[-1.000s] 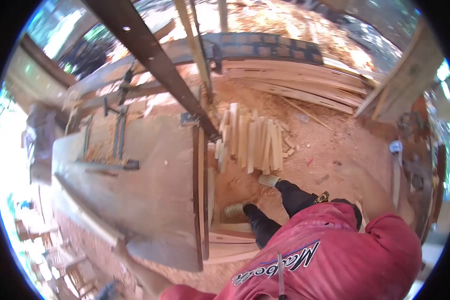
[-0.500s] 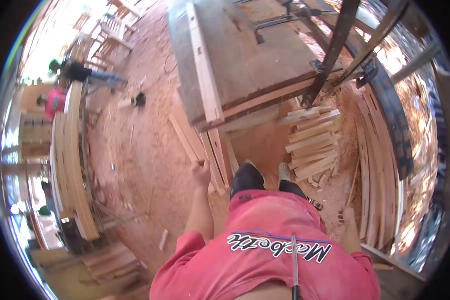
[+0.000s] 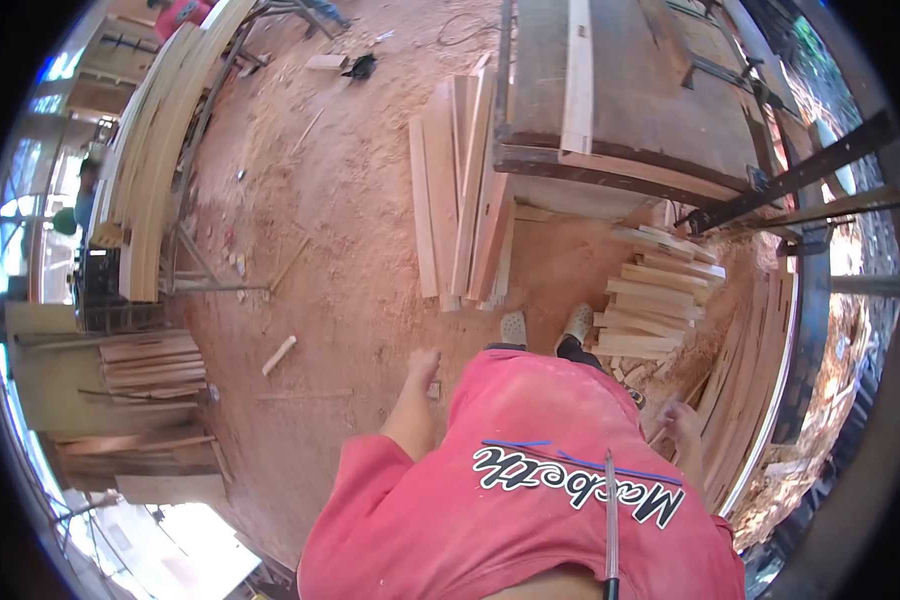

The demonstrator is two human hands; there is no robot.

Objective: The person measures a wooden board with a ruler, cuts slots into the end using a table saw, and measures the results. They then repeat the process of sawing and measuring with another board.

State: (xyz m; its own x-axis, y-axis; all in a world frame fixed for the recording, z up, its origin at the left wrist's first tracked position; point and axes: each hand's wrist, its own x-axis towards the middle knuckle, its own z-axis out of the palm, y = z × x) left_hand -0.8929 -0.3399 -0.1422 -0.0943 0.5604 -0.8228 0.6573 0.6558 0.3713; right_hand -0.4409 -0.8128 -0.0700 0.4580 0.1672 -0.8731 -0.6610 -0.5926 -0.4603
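My left hand (image 3: pixel 423 368) hangs by my left side above the sawdust-covered ground, blurred, its fingers hard to make out. On the other side, my right hand (image 3: pixel 681 422) is held low beside my hip with loosely bent fingers and nothing seen in it. Near that hand, long boards (image 3: pixel 745 370) lie along the right. Ahead of my feet are a leaning bundle of planks (image 3: pixel 460 200) and a pile of short wood pieces (image 3: pixel 655 290). A slim pen (image 3: pixel 611 520) with a black end shows in front of my red shirt (image 3: pixel 530 410).
A wooden workbench (image 3: pixel 650 110) stands ahead on the right, with a long slotted piece of wood (image 3: pixel 577 80) on top. Long timber (image 3: pixel 155 160) is stacked on a rack at the left, with shorter boards (image 3: pixel 155 365) nearer. A wood offcut (image 3: pixel 280 355) lies on the ground.
The view has turned left and tipped down, so the workbench sits farther right and higher. My left hand has dropped lower; my right hand has come slightly up, its fingers more bent.
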